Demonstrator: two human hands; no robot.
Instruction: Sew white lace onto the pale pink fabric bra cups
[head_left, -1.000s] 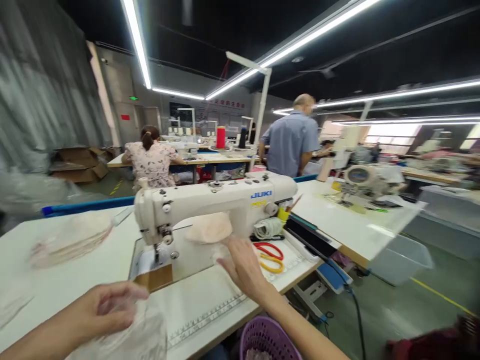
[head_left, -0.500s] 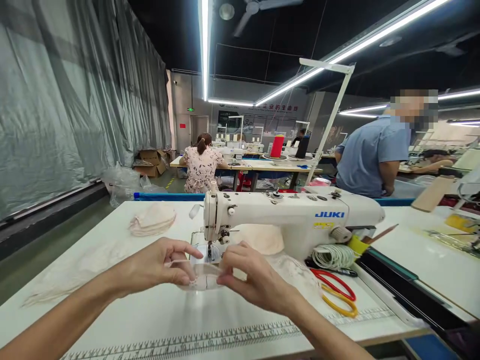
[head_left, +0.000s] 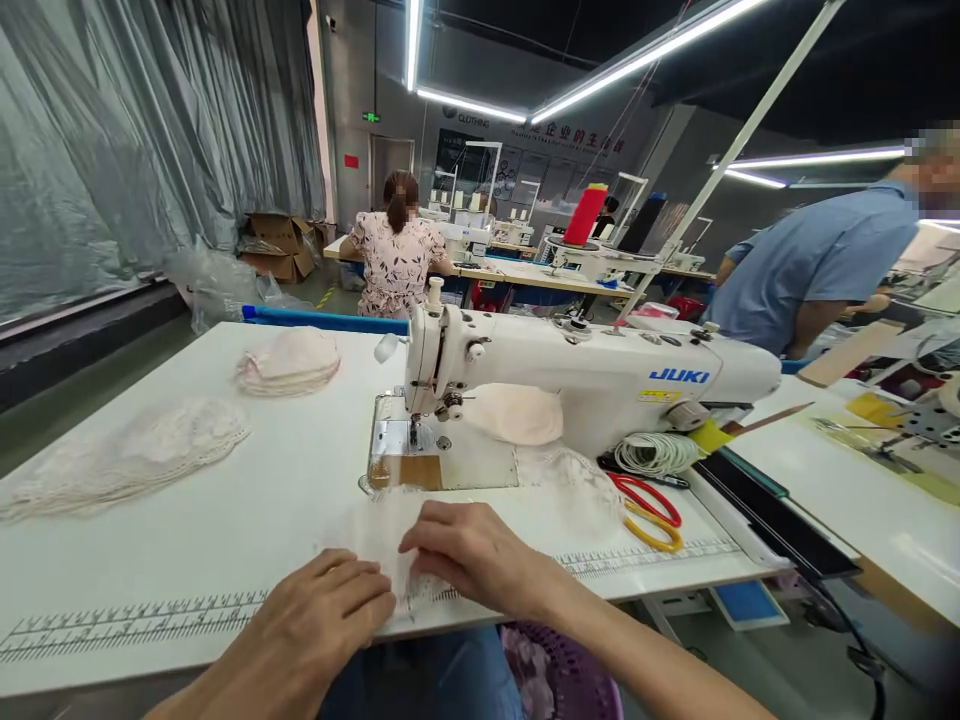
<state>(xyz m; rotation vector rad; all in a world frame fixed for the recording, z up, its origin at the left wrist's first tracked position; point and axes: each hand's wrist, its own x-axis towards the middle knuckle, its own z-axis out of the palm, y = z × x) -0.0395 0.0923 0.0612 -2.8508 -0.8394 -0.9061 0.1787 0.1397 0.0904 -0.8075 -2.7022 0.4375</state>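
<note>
A sheer white piece of fabric (head_left: 371, 525) lies on the sewing table between the machine and the front edge, blurred and partly covered by my hands. My left hand (head_left: 322, 620) is at the table's front edge, fingers curled together over the fabric's near left part. To its right, my right hand (head_left: 480, 560) pinches the same fabric with thumb and fingers bent; the fingertips are partly hidden. Beyond both hands stands the white sewing machine (head_left: 525, 365), its presser foot (head_left: 413, 432) above the metal plate. The fabric's far end reaches toward that plate.
On the left lie a lace stack (head_left: 142, 450) and a stack of pale cups (head_left: 289, 362). A pale cup (head_left: 517, 413) and lace (head_left: 574, 490) lie under the machine arm. Scissors (head_left: 652, 510) and coiled cord (head_left: 654, 453) are right. A purple basket (head_left: 566, 675) stands below. A person (head_left: 810, 265) stands right.
Both hands have come down from in front of the needle toward the table's near edge, and the fabric now lies lower. The view has tilted down. The person in blue leans farther right.
</note>
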